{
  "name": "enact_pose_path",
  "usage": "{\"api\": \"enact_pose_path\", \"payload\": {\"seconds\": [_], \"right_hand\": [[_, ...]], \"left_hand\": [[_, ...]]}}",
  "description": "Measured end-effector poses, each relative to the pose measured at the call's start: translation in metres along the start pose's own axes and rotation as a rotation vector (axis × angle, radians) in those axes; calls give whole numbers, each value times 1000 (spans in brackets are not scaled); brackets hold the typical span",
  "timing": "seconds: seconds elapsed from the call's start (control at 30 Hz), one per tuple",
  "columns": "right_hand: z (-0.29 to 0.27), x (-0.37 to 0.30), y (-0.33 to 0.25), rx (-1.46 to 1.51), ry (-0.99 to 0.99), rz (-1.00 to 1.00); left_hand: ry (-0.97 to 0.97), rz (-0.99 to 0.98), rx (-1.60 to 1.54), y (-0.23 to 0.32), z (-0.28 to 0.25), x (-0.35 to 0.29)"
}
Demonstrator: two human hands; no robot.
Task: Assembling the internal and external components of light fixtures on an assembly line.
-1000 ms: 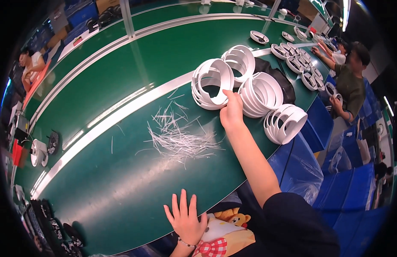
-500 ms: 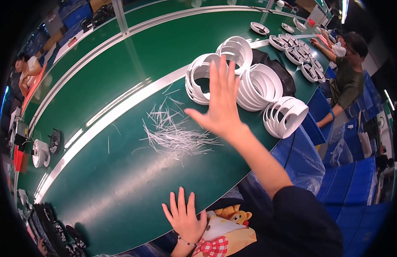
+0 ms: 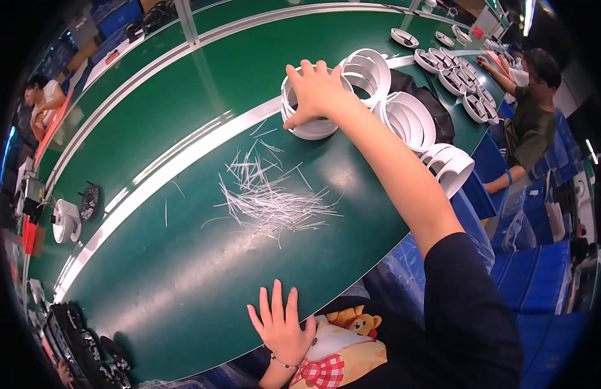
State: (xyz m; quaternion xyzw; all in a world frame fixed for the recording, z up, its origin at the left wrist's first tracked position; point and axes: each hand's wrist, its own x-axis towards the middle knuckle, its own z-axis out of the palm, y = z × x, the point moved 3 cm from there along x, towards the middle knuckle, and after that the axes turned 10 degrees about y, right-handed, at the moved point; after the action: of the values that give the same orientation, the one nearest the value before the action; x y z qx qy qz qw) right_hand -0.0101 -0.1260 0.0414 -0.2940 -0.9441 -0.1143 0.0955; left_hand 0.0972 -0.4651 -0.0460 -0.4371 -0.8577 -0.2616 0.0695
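Note:
My right hand (image 3: 318, 94) reaches over the leftmost stack of white plastic rings (image 3: 311, 134). Its fingers curl over the far rim and the thumb lies at the near left side, gripping the stack. My palm hides much of that stack. Close by on the right stand more stacks of white rings (image 3: 407, 121), leaning against one another. My left hand (image 3: 282, 330) lies flat at the table's near edge with its fingers spread, holding nothing. Ahead of it lies a loose pile of thin white strips (image 3: 274, 204).
The green table (image 3: 203, 285) carries a metal rail (image 3: 151, 168) along its middle. A black bag (image 3: 424, 107) sits behind the rings. Further right are white oval housings (image 3: 453, 71) and a person (image 3: 530, 123) at work. Black parts (image 3: 86, 350) fill the lower left corner.
My right hand has moved from above the table to the left ring stack, and its spread fingers have curled over the rim. My left hand stays in place.

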Motion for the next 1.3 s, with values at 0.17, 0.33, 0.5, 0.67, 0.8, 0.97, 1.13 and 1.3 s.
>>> {"api": "enact_pose_path", "payload": {"seconds": [0.17, 0.33, 0.5, 0.67, 0.8, 0.97, 1.13, 1.3], "right_hand": [[8, 9, 5, 39, -113, 22], [-10, -22, 23, 198, 280, -117], [-76, -158, 88, 423, 914, -325], [-39, -297, 226, 286, 1228, 206], [141, -444, 253, 114, 708, 757], [290, -451, 133, 629, -104, 296], [397, -430, 132, 351, -194, 358], [341, -383, 162, 582, 118, 351]], "left_hand": [[3, 11, 1, 1, 1, -2], [-4, 60, 23, 2, 12, 2], [-2, 19, 139, -1, 8, 1], [-15, 59, 193, -2, 15, -1], [-2, 89, 208, 6, 14, 1], [111, 170, 224, 24, 14, 6], [111, 199, 236, 28, 21, 8], [173, 167, 254, 23, 24, 6]]}}
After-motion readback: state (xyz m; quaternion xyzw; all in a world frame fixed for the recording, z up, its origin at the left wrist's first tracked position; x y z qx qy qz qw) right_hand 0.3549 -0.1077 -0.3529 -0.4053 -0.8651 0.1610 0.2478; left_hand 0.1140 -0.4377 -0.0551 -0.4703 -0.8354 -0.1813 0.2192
